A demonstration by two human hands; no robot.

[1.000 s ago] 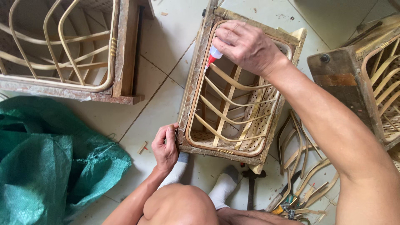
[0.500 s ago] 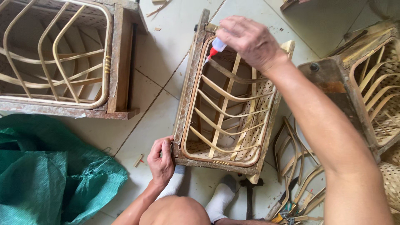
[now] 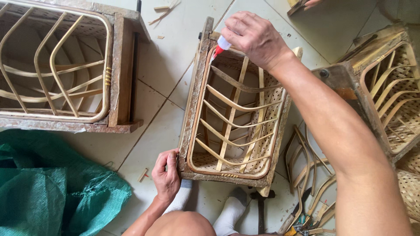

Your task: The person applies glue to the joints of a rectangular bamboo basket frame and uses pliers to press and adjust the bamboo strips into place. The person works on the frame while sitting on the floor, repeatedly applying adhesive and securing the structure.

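Gluing seems to be the step in hand: my right hand (image 3: 256, 37) pinches a small white, red-tipped glue bottle (image 3: 222, 45) against the far rim of the woven rattan basket in its rectangular wooden mould frame (image 3: 197, 98), which sits on the tiled floor (image 3: 168, 52). My left hand (image 3: 166, 175) clasps the near corner. Next, I judge, comes a steady squeeze along the rim.

This looks like a small craft workshop for rattan or bamboo weaving, set up on a pale tiled floor (image 3: 175, 30). Several worn wooden frames (image 3: 122, 74) hold half-made baskets (image 3: 236, 118) of bent cane strips. Loose bent cane pieces (image 3: 306, 161) and hand tools (image 3: 297, 220) lie on the floor, together with small wood chips (image 3: 164, 8) and a green mesh sack (image 3: 48, 192).
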